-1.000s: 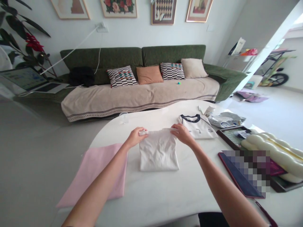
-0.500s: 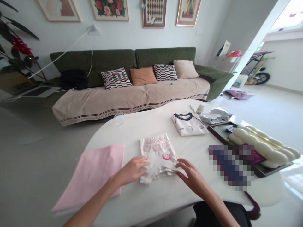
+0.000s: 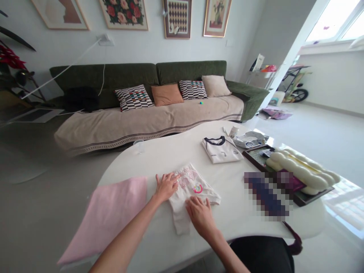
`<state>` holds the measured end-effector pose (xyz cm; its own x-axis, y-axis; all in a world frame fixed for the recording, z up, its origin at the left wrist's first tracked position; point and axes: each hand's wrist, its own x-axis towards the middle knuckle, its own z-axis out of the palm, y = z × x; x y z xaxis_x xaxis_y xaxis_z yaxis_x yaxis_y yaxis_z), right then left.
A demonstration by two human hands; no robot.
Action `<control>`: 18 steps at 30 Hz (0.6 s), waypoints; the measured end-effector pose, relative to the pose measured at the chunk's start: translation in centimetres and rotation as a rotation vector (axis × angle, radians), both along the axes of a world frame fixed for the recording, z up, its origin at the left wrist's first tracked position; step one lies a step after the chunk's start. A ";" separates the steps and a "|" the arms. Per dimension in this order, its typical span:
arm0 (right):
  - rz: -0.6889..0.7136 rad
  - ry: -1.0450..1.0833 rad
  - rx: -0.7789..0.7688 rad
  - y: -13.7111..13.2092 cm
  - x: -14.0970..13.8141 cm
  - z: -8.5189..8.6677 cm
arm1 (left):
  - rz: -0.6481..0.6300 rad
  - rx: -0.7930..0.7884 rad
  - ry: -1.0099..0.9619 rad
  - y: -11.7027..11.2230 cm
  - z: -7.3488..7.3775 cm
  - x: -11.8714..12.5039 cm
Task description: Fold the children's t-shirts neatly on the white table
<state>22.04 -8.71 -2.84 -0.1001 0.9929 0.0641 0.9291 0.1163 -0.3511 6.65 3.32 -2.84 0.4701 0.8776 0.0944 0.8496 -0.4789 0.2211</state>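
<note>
A folded white garment (image 3: 196,188) with pink printed patterns and a small rainbow mark lies turned at an angle on the white table (image 3: 176,151). My left hand (image 3: 166,185) rests flat on its left side, fingers spread over the pink print. My right hand (image 3: 200,216) lies flat on its near part, fingers stretched out. Neither hand grips the cloth. A pink cloth (image 3: 109,216) lies spread just left of my left arm.
A folded white shirt with a dark collar (image 3: 221,149) lies farther back on the table. A dark tray with a cream wavy object (image 3: 301,170) and a crumpled bag (image 3: 250,138) stand at the right. A small clear cup (image 3: 139,146) sits near the far edge. A green sofa (image 3: 148,98) stands behind.
The garment was folded over toward me, showing its pink print, and then turned at an angle. Both hands moved from its far edge to lying flat on top of it.
</note>
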 end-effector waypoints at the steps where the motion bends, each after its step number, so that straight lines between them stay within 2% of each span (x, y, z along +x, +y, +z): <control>1: 0.021 -0.005 -0.020 -0.1 1.0 0.4 | -0.002 0.018 0.012 -0.9 0.4 -0.4; 4: 0.049 -0.068 -0.068 0.8 3.6 0.9 | -0.028 0.058 0.022 -4.5 1.3 -1.1; 6: 0.052 -0.114 -0.066 2.1 4.6 0.8 | -0.051 0.063 0.007 -7.3 1.4 -0.7; 8: 0.040 -0.132 -0.046 3.7 4.7 0.5 | -0.074 0.055 -0.020 -10.2 1.0 0.6; 11: 0.028 -0.111 -0.024 5.5 3.4 -0.2 | -0.108 0.021 -0.057 -13.9 0.1 3.9; 15: 0.074 -0.048 0.004 5.4 1.5 -1.2 | -0.025 -0.024 -0.077 -16.4 -0.5 7.1; 18: 0.126 -0.007 0.023 4.2 1.8 -1.4 | -0.007 -0.048 -0.122 -16.5 0.1 6.5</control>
